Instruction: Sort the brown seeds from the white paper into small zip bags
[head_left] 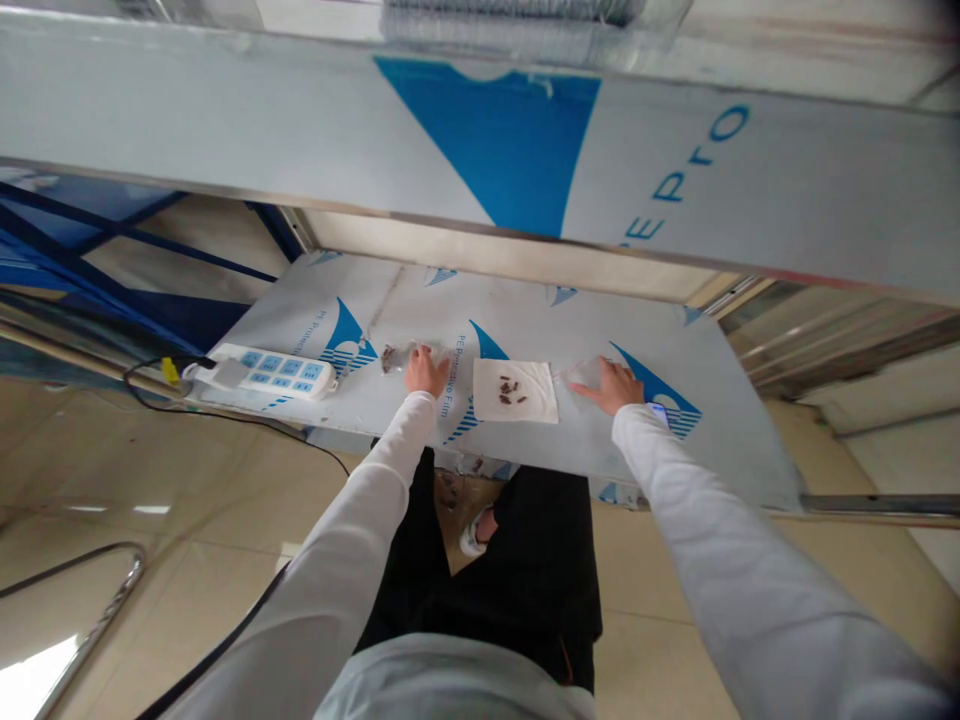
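My left hand is on a clear plastic bag, its fingers curled against the film; dark brown bits show at the bag's left end. My right hand has thumb and fingers spread apart, touching another clear bag with a thin red line along its edge. Between the hands a white square sheet, paper or cloth, lies flat. Several small dark brown pieces are scattered on it; their kind is too small to tell.
The film-covered shelf holds a white power strip at left, its black cable hanging off the front edge. A dark object with a lit blue screen sits by my right wrist. A wide upper ledge overhangs the back.
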